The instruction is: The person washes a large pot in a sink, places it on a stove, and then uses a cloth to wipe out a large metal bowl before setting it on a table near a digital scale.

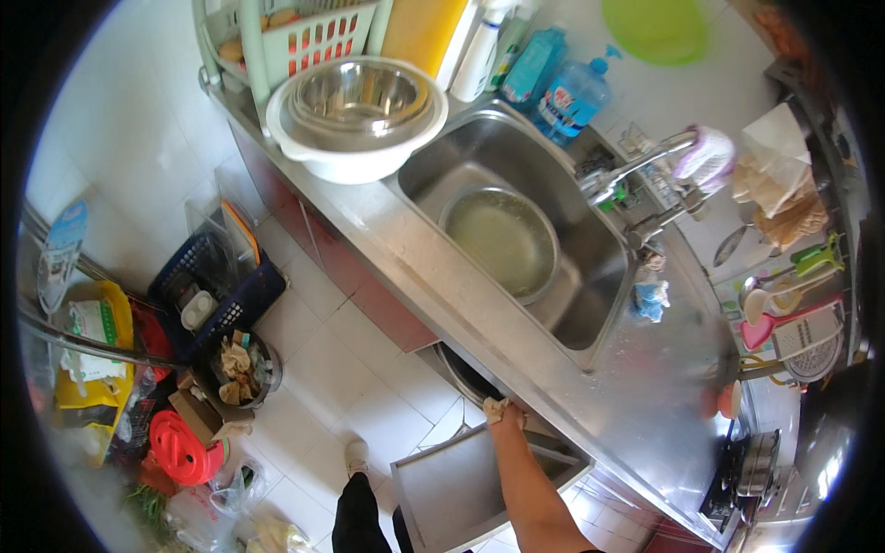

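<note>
My right hand reaches under the front edge of the steel counter, at the opening of the lower cabinet. It is closed around a crumpled beige cloth or paper; the counter edge hides part of the fingers. Just beyond it, a dark round pan or pot shows partly below the counter. A cabinet door stands open beside my forearm. Above, the steel sink holds a round metal basin of cloudy water. My left hand is out of view.
Metal bowls sit in a white basin on the counter. Detergent bottles stand behind the sink, near the faucet. On the floor are a trash bin, a dark blue basket and a red lidded bucket.
</note>
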